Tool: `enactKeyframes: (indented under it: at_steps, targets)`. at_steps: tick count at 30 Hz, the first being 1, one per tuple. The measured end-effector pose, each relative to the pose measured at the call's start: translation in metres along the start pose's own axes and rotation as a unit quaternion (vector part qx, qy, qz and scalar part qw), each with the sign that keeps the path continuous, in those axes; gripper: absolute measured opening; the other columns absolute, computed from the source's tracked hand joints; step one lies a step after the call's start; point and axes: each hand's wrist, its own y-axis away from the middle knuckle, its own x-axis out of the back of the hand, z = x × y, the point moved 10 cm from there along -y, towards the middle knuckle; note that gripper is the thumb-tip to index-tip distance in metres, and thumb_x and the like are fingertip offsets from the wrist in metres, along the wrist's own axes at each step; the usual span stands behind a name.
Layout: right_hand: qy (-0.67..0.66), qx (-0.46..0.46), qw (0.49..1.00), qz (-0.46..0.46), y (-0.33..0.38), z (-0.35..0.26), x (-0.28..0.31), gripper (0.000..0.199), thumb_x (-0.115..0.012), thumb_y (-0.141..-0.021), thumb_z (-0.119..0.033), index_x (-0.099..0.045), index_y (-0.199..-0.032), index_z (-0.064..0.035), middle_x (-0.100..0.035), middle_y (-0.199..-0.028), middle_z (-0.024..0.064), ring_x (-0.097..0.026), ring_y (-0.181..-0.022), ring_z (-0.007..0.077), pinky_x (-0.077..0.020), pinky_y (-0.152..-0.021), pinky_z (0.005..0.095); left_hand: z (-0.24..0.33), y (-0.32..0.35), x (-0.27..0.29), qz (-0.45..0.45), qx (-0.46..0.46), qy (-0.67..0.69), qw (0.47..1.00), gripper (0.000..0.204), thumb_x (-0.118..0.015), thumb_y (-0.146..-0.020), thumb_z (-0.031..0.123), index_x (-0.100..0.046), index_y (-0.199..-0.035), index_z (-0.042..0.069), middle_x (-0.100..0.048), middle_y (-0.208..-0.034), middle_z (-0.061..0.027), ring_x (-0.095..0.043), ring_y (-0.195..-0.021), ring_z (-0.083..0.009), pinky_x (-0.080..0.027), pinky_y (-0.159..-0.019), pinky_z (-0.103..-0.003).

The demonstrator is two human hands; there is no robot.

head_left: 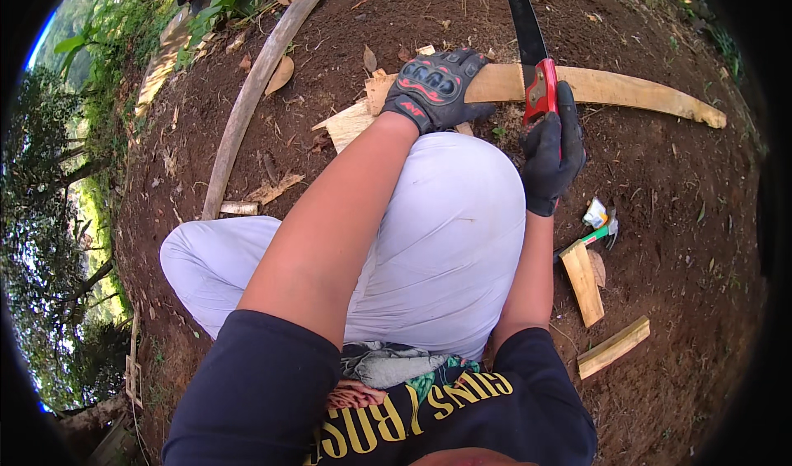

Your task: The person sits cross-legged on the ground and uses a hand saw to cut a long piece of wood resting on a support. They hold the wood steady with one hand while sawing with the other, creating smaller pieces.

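A pale wooden plank (627, 93) lies across in front of my knee, its right end reaching out over the soil. My left hand (433, 87), in a black padded glove with red trim, grips the plank near its left end, fingers over the top and thumb along the near side. My right hand (553, 148), also gloved, is closed round the red handle of a handsaw (528, 33). The saw's dark blade crosses the plank to the right of my left hand and points away from me. Whether its teeth have cut into the wood cannot be made out.
Right of my knee lie a hammer (598, 233) with a green handle, a small white packet (595, 213) and two wood offcuts (583, 283). A long pole (256, 87) rests on the left. Wood scraps (348, 124) lie beside my left hand. Plants border the brown soil.
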Motion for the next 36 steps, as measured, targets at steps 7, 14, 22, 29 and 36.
enactKeyframes:
  at_steps: [7,14,22,29,36]
  targets:
    - [0.007,0.009,1.000,-0.018,0.007,0.004,0.004,0.046,-0.060,-0.106,-0.007,-0.068,-0.151,-0.0036,-0.079,-0.111,0.0097,-0.062,-0.073,0.0088,-0.0528,-0.068,0.0294,-0.001,0.000,0.002,0.002,0.000,0.019,1.000,0.091,-0.071,-0.092,0.071,-0.050,-0.164,0.019,-0.053,-0.167,-0.0126,-0.056,-0.148,-0.0344,-0.043,-0.124,-0.052]
    - [0.075,0.050,0.996,-0.022,0.025,-0.011,0.013,0.046,-0.060,-0.106,-0.011,-0.066,-0.151,-0.0030,-0.079,-0.112,0.0116,-0.065,-0.076,0.0124,-0.0551,-0.072,0.0328,0.002,-0.001,0.005,0.003,-0.003,0.018,1.000,0.091,-0.069,-0.092,0.074,-0.052,-0.162,0.019,-0.055,-0.164,-0.0114,-0.057,-0.147,-0.0348,-0.043,-0.123,-0.056]
    - [0.174,0.044,0.983,-0.040,0.153,-0.003,0.108,0.048,-0.059,-0.106,-0.014,-0.064,-0.151,0.0020,-0.079,-0.109,0.0155,-0.070,-0.078,0.0192,-0.0559,-0.072,0.0359,-0.002,-0.002,0.002,0.019,0.001,-0.010,1.000,0.089,-0.069,-0.093,0.074,-0.055,-0.160,0.018,-0.058,-0.161,-0.0114,-0.059,-0.146,-0.0335,-0.045,-0.122,-0.051]
    - [0.122,-0.050,0.989,-0.065,0.123,-0.024,0.094,0.048,-0.060,-0.106,-0.012,-0.063,-0.152,0.0016,-0.080,-0.112,0.0138,-0.070,-0.079,0.0166,-0.0569,-0.073,0.0364,-0.001,0.000,-0.001,0.035,0.000,-0.019,0.999,0.090,-0.068,-0.093,0.075,-0.055,-0.161,0.018,-0.058,-0.162,-0.0115,-0.058,-0.146,-0.0332,-0.045,-0.122,-0.049]
    - [0.131,-0.050,0.987,-0.082,0.024,-0.029,0.026,0.046,-0.058,-0.109,-0.012,-0.064,-0.154,-0.0049,-0.076,-0.135,0.0145,-0.073,-0.097,0.0166,-0.0586,-0.088,0.0351,0.000,0.000,0.001,0.022,0.001,-0.006,1.000,0.090,-0.068,-0.092,0.075,-0.053,-0.162,0.020,-0.056,-0.164,-0.0097,-0.057,-0.147,-0.0341,-0.044,-0.123,-0.051]
